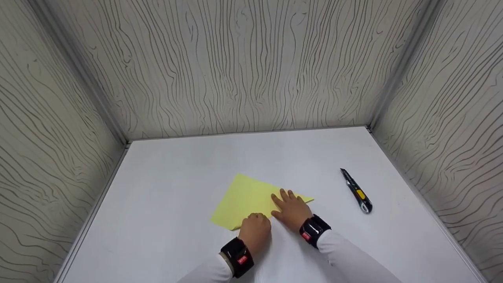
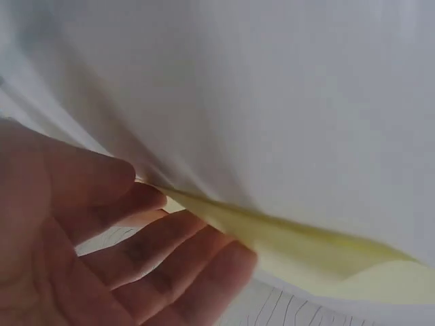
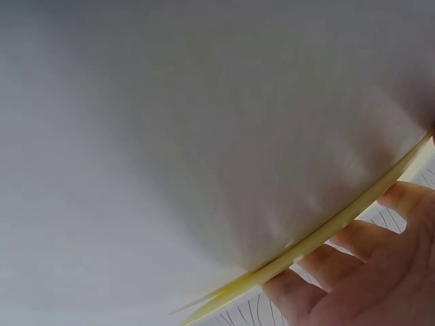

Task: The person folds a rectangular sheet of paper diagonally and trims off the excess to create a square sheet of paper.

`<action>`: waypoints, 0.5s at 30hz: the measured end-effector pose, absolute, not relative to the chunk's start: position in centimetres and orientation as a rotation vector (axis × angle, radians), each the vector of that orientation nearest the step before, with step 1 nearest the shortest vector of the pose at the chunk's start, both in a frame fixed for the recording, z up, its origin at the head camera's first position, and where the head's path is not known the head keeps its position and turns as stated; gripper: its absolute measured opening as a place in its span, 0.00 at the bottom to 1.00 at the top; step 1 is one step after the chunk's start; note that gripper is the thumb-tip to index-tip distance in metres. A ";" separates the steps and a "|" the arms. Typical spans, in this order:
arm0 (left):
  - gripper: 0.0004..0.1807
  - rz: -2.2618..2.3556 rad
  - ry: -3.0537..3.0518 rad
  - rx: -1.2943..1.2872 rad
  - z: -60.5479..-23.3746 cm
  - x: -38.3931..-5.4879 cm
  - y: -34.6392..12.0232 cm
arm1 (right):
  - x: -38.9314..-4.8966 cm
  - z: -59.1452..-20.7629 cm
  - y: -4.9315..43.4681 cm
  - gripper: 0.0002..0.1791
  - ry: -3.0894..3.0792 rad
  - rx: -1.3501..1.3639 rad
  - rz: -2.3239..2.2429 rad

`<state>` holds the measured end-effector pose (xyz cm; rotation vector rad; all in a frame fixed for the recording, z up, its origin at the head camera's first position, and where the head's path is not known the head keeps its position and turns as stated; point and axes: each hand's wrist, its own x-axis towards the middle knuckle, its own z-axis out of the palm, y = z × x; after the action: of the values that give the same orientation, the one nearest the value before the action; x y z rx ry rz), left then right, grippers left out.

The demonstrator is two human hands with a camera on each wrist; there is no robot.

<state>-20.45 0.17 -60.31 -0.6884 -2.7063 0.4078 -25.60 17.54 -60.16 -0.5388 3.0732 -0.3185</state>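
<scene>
A folded sheet of yellow paper (image 1: 243,196) lies on the white table, its narrow point toward the right. My left hand (image 1: 255,232) is curled at the paper's near edge. In the left wrist view, the left thumb and forefinger (image 2: 151,197) pinch that edge, and the paper (image 2: 299,248) gapes slightly beyond the other fingers. My right hand (image 1: 292,212) rests on the right part of the sheet with spread fingers. From the right wrist, its fingertips (image 3: 333,266) press along the paper's edge (image 3: 340,221), where the layers part near the tip.
A black utility knife (image 1: 357,192) with a yellow slider lies to the right of the paper, beyond the right hand. The white table (image 1: 165,177) is bounded by wood-grain patterned walls (image 1: 243,70) at the back and both sides.
</scene>
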 end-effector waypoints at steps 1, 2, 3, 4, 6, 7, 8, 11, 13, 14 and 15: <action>0.08 0.411 -2.721 -0.667 -60.3 -20.1 0.2 | -25.6 -60.2 17.6 0.32 3.070 -0.538 -0.323; 0.09 0.416 -2.739 -0.650 -60.3 -19.9 0.1 | -25.7 -60.2 17.6 0.32 3.065 -0.536 -0.327; 0.10 0.414 -2.757 -0.638 -60.2 -19.6 0.1 | -25.7 -60.2 17.6 0.32 3.057 -0.532 -0.330; 0.12 0.411 -2.775 -0.628 -60.2 -19.5 0.0 | -25.7 -60.2 17.6 0.32 3.051 -0.530 -0.335; 0.12 0.361 -2.809 -0.621 -60.2 -19.3 -0.2 | -25.7 -60.1 17.6 0.32 3.043 -0.529 -0.350; 0.12 0.319 -2.824 -0.628 -60.2 -19.3 -0.3 | -25.8 -60.1 17.6 0.32 3.041 -0.529 -0.351; 0.13 0.256 -2.844 -0.626 -60.2 -19.3 -0.4 | -25.7 -60.1 17.6 0.32 3.041 -0.530 -0.352; 0.20 0.060 -2.912 -0.618 -60.0 -19.2 -0.7 | -25.7 -60.1 17.5 0.32 3.050 -0.539 -0.340; 0.27 -0.043 -2.969 -0.609 -59.8 -19.1 -0.9 | -25.7 -60.3 17.6 0.32 3.053 -0.535 -0.322; 0.30 -0.082 -2.997 -0.597 -59.7 -19.1 -0.9 | -25.7 -60.4 17.6 0.32 3.053 -0.533 -0.319; 0.32 -0.099 -3.018 -0.591 -59.7 -19.1 -0.9 | -25.8 -60.5 17.7 0.32 3.052 -0.531 -0.316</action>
<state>-19.07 -0.88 -59.67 -0.5912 -3.0178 -0.0991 -25.78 17.66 -60.53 -0.5314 3.0520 -0.3157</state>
